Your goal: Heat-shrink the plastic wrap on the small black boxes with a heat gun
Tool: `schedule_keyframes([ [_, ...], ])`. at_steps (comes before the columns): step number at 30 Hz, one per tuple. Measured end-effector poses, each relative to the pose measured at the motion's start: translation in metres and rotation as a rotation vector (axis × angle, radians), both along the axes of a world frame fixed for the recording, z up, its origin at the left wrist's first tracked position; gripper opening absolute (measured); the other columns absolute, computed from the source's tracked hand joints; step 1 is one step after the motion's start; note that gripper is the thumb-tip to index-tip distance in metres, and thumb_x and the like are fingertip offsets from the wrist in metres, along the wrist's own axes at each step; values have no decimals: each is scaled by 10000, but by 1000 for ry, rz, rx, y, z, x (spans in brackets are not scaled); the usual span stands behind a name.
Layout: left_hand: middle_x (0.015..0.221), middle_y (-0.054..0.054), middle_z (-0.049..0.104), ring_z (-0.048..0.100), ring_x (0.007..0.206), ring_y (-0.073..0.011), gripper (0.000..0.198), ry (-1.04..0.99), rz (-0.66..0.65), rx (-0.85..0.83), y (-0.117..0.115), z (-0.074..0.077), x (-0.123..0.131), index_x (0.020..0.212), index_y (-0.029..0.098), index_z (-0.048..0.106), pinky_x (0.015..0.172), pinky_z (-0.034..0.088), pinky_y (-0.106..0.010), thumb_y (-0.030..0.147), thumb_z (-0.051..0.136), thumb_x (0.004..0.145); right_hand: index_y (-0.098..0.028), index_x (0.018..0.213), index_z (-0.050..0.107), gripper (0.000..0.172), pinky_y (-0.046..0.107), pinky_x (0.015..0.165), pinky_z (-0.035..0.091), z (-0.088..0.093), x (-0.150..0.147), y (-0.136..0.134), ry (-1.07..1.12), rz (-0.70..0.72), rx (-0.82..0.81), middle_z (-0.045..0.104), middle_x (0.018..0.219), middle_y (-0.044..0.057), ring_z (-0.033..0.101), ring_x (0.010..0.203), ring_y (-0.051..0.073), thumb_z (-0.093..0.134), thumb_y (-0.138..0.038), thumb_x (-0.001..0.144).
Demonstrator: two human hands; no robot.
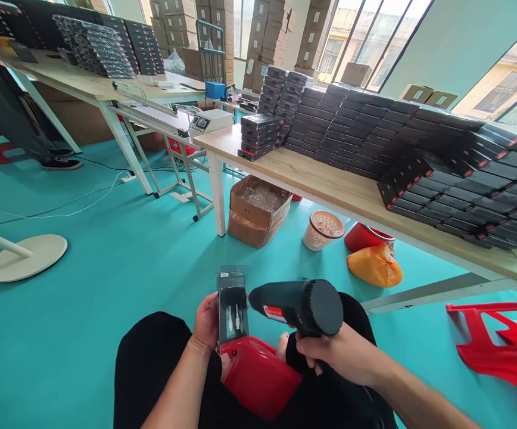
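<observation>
My left hand (206, 322) grips a slim black retail box (232, 307) by its left side. Two white cable plugs are pictured on the box front, its lower end is red, and loose clear film sticks out past the top. In my right hand (330, 354) is a black heat gun (298, 304), held by its handle, with its nozzle pointing left at the box. A small gap separates nozzle and box. Below them, between my legs, is a red plastic stool seat (261, 378).
A wooden table (330, 182) on the right carries stacked black boxes (352, 131). Under it stand a carton of clear film (258, 208), a wastebasket (323, 229) and an orange bag (374, 266). A red stool (500, 345) is at right. A seated person's leg (12, 113) shows at left.
</observation>
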State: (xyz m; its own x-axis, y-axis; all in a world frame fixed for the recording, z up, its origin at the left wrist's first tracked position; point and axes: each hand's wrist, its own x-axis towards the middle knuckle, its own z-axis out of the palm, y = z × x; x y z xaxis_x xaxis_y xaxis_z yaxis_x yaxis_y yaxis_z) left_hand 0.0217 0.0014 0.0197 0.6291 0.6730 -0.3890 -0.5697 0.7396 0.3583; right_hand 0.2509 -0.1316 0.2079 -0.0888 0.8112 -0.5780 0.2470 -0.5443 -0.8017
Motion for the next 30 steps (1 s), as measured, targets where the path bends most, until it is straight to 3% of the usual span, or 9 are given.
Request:
schedule_keyframes([
  [4, 1108, -172, 764, 717, 1026, -345, 486, -25, 69, -24, 2, 2, -2, 1236, 79, 681, 957, 526, -492, 374, 520, 885, -179, 579, 586, 66, 254, 496, 428, -9, -7, -12, 97, 81, -185, 576, 545, -4, 541, 511, 144, 616, -213, 627],
  [8, 1154, -184, 749, 717, 1033, -352, 545, -16, 138, -32, 3, 4, -3, 1339, 80, 615, 932, 546, -493, 364, 518, 884, -177, 624, 608, 126, 271, 547, 443, -19, -13, -22, 110, -194, -55, 553, 551, -9, 526, 541, 144, 616, -288, 683],
  [13, 1223, -192, 720, 704, 1075, -347, 535, 29, 259, -62, 2, 14, -3, 1340, 90, 608, 907, 569, -482, 351, 499, 886, -164, 631, 637, 148, 282, 557, 424, -31, -17, -31, 239, -105, -137, 589, 572, 15, 541, 557, 155, 679, -296, 682],
  [16, 1219, -184, 718, 709, 1052, -334, 511, 59, 315, -72, 3, 17, -1, 1311, 101, 623, 882, 580, -467, 359, 532, 879, -158, 677, 661, 209, 302, 583, 440, -33, -19, -33, 220, -259, -30, 571, 585, 13, 528, 572, 162, 664, -362, 723],
  [19, 1043, -161, 753, 733, 874, -287, 439, 143, 377, -148, 9, 9, -1, 1203, 97, 664, 792, 594, -427, 373, 554, 879, -149, 704, 682, 176, 299, 583, 422, -29, -20, -34, 298, -224, -79, 586, 590, 15, 521, 571, 161, 679, -325, 703],
  [22, 860, -95, 729, 712, 737, -249, 359, 289, 538, -276, 16, -6, -4, 1088, 135, 673, 731, 588, -414, 402, 510, 911, -139, 614, 661, 178, 294, 615, 410, -28, -20, -33, 366, -128, -110, 614, 603, 37, 552, 603, 163, 721, -288, 690],
  [24, 854, -68, 713, 702, 726, -241, 342, 336, 603, -329, 19, -16, -7, 1087, 169, 659, 724, 582, -422, 416, 478, 936, -140, 623, 660, 251, 299, 620, 421, -32, -20, -29, 384, -234, -35, 606, 603, 34, 548, 597, 160, 727, -356, 729],
  [27, 930, -88, 712, 706, 779, -258, 374, 324, 598, -342, 20, -24, -11, 1150, 187, 641, 713, 576, -437, 439, 435, 964, -142, 742, 691, 248, 293, 577, 421, -37, -20, -23, 396, -398, -4, 601, 593, 19, 523, 558, 153, 715, -388, 749],
  [30, 938, -120, 707, 705, 787, -279, 435, 304, 590, -351, 20, -27, -12, 1175, 167, 641, 687, 577, -444, 475, 413, 970, -138, 667, 673, 200, 290, 573, 418, -38, -27, -20, 449, -226, -43, 600, 591, 26, 532, 555, 150, 705, -318, 748],
])
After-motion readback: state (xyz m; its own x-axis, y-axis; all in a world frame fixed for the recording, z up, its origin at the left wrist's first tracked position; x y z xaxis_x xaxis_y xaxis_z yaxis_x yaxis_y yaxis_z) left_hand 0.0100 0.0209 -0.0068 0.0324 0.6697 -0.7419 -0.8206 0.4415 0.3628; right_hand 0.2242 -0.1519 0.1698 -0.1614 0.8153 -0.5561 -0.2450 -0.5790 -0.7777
